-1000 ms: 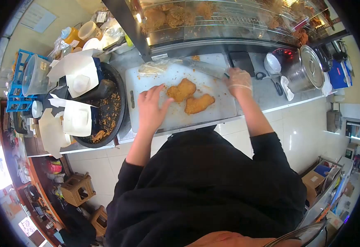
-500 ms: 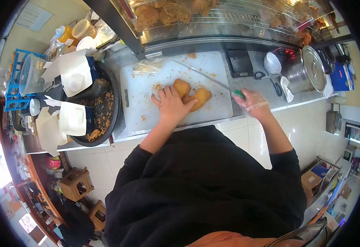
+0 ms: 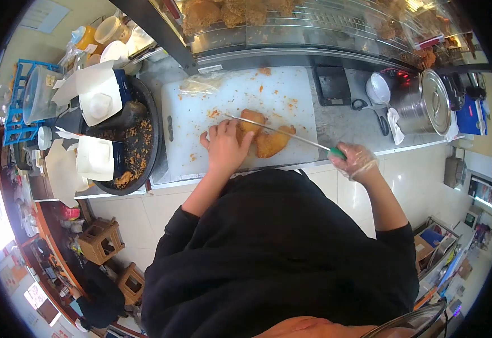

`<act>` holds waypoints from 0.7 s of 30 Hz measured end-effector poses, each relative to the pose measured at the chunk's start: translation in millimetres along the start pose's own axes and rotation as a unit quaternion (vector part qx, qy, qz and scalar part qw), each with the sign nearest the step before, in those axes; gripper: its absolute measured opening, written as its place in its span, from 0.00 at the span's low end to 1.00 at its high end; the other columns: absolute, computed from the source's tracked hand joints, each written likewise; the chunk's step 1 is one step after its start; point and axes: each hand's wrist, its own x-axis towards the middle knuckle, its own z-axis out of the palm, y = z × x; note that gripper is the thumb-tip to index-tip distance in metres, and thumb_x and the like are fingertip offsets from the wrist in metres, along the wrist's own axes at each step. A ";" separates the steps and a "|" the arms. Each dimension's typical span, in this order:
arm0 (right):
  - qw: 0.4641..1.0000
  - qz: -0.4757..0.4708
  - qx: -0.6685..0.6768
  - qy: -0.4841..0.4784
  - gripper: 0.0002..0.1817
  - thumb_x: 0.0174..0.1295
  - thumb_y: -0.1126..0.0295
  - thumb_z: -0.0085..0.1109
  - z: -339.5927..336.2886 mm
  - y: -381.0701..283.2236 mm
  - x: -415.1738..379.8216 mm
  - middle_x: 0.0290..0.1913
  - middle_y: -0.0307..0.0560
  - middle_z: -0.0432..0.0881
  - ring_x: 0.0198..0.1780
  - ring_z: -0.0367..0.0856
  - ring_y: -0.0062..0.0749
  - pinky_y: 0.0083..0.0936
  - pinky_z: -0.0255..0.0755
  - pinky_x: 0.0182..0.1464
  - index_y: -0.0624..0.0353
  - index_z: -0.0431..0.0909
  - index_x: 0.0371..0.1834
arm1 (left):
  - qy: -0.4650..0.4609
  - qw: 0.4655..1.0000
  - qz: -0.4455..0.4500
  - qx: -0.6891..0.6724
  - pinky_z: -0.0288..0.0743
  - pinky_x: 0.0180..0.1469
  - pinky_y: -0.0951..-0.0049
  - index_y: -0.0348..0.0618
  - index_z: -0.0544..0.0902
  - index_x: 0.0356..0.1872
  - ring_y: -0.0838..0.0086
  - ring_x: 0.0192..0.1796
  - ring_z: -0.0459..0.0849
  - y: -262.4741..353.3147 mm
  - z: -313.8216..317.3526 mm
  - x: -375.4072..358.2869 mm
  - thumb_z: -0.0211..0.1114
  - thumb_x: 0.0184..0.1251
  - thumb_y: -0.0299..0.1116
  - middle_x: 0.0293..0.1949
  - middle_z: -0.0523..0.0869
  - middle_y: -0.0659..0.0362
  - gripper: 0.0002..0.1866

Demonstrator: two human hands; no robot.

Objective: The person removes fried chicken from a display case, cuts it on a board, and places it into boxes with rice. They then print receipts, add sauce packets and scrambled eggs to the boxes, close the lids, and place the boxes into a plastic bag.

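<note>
The handle of a knife [image 3: 299, 138] is enclosed by the curled fingers of the right hand [image 3: 356, 160], which is covered by a clear glove. The blade is extended from this hand toward the left hand [image 3: 227, 147], across two pieces of fried food; contact with them cannot be told. The left hand is held half open, fingers slightly spread; its edge is laid against the first fried piece [image 3: 254, 116], just to its right. The second fried piece [image 3: 271, 145] is placed farther right, between the two hands. Both are supported by a white cutting board [image 3: 285, 87]. Beyond the left hand, a plastic bag [image 3: 201, 83] is seen; beyond the right hand, scissors [image 3: 382, 121] are laid on the bench [image 3: 341, 124].
</note>
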 end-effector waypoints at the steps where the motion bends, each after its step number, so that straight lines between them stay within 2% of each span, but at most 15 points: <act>1: 1.000 -0.004 -0.007 0.011 0.19 0.64 0.49 0.56 8.3 4.1 -0.3 0.37 0.57 0.83 0.40 0.81 0.58 0.47 0.74 0.42 0.53 0.76 0.43 | 0.029 0.999 -0.029 -0.029 0.53 0.61 0.44 0.40 0.76 0.54 0.57 0.56 0.73 -2.3 0.1 0.3 0.62 0.63 0.49 0.51 0.78 0.51 0.26; 3: 0.999 -0.015 0.002 0.036 0.18 0.64 0.49 0.55 21.6 7.5 3.8 0.36 0.56 0.83 0.40 0.81 0.58 0.47 0.74 0.41 0.53 0.75 0.42 | 0.086 0.989 -0.086 -0.088 0.54 0.60 0.44 0.40 0.76 0.50 0.57 0.54 0.73 -7.1 -0.3 3.0 0.63 0.62 0.41 0.47 0.79 0.51 0.20; 6: 0.997 -0.049 0.023 0.064 0.18 0.64 0.50 0.55 25.9 6.7 25.2 0.35 0.56 0.83 0.39 0.80 0.58 0.48 0.73 0.40 0.53 0.75 0.43 | 0.204 0.970 -0.023 -0.127 0.59 0.58 0.50 0.39 0.75 0.48 0.56 0.51 0.74 -16.1 -1.6 24.9 0.61 0.62 0.32 0.44 0.78 0.50 0.15; 11: 0.987 -0.154 -0.002 0.053 0.18 0.65 0.51 0.55 15.3 11.6 63.0 0.35 0.57 0.83 0.39 0.80 0.58 0.49 0.73 0.40 0.53 0.74 0.45 | 0.139 0.946 0.097 -0.277 0.70 0.51 0.57 0.38 0.74 0.50 0.51 0.47 0.77 -8.5 -4.2 93.7 0.55 0.67 0.26 0.42 0.78 0.47 0.12; 12: 0.989 -0.141 -0.008 0.039 0.19 0.65 0.50 0.55 14.9 11.1 67.4 0.35 0.57 0.83 0.39 0.80 0.58 0.48 0.73 0.40 0.53 0.74 0.46 | 0.118 0.938 0.122 -0.303 0.71 0.50 0.57 0.38 0.74 0.51 0.50 0.46 0.77 -5.3 -0.1 104.2 0.54 0.68 0.26 0.42 0.79 0.46 0.12; 15: 0.995 -0.098 -0.035 -0.005 0.20 0.66 0.48 0.53 15.3 3.4 75.0 0.35 0.58 0.83 0.39 0.81 0.58 0.48 0.73 0.40 0.54 0.74 0.46 | 0.059 0.937 0.130 -0.320 0.72 0.50 0.57 0.39 0.73 0.52 0.49 0.47 0.78 3.0 16.1 116.8 0.52 0.72 0.28 0.43 0.79 0.45 0.11; 17: 0.996 -0.062 -0.063 -0.031 0.21 0.67 0.47 0.51 12.5 -4.7 73.4 0.35 0.59 0.83 0.39 0.81 0.58 0.48 0.74 0.41 0.54 0.74 0.47 | 0.038 0.941 0.094 -0.323 0.72 0.50 0.56 0.40 0.72 0.53 0.49 0.47 0.78 2.9 26.3 113.0 0.50 0.73 0.30 0.43 0.80 0.45 0.12; 21: 0.995 -0.063 -0.057 -0.046 0.24 0.67 0.44 0.49 9.0 -12.5 74.5 0.36 0.59 0.83 0.39 0.81 0.58 0.48 0.74 0.42 0.55 0.74 0.47 | -0.020 0.951 0.047 -0.305 0.71 0.51 0.55 0.41 0.70 0.55 0.48 0.48 0.78 0.0 32.8 114.7 0.48 0.75 0.33 0.43 0.80 0.43 0.13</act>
